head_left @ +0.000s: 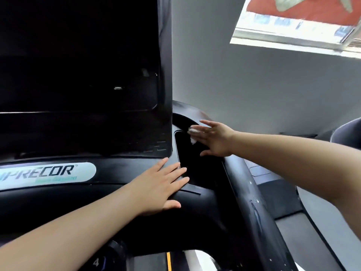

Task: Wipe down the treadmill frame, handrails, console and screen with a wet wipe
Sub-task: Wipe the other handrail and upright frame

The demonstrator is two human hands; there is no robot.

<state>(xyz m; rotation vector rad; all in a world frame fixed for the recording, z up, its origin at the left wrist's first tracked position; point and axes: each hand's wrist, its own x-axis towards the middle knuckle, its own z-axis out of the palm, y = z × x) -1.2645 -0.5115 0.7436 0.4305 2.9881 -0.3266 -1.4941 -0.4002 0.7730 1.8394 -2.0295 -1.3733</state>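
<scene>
Forearms enter from the bottom edge, left one closest to the lens, both reaching up and forward onto the treadmill.

Screen (78, 65): largest item, dark and unlit, fills the upper left. Its right bezel runs vertically down to the console.

Console (109, 194): black moulded panel below the screen, carrying a pale logo plate (46, 174) at left. A dark recessed pocket (187, 153) sits just right of the screen's lower corner, its long axis running near-vertical in view.

Right handrail (252, 202): thick black bar curving from behind the pocket down toward lower right; pale streaks or droplets show on its surface, possibly moisture, cannot confirm.

Left hand (162, 186): flat, fingers straight and spread lightly, palm down on the console, fingertips touching the pocket's lower left edge. Holds nothing; reads as a brace.

Right hand (213, 138): fingers extended, pressing the wet wipe (192, 133) against the pocket's upper rim. Thumb lies low at the pocket's right edge.

Wet wipe: small white wad, mostly hidden under the fingers, only its left edge showing.

Judgement: the working hand is at the pocket's top, so the unwiped run likely lies downward along the pocket's long axis, toward the left fingertips. Screen lies up and left of the wipe, nearer the left hand, which carries no wipe.
</scene>
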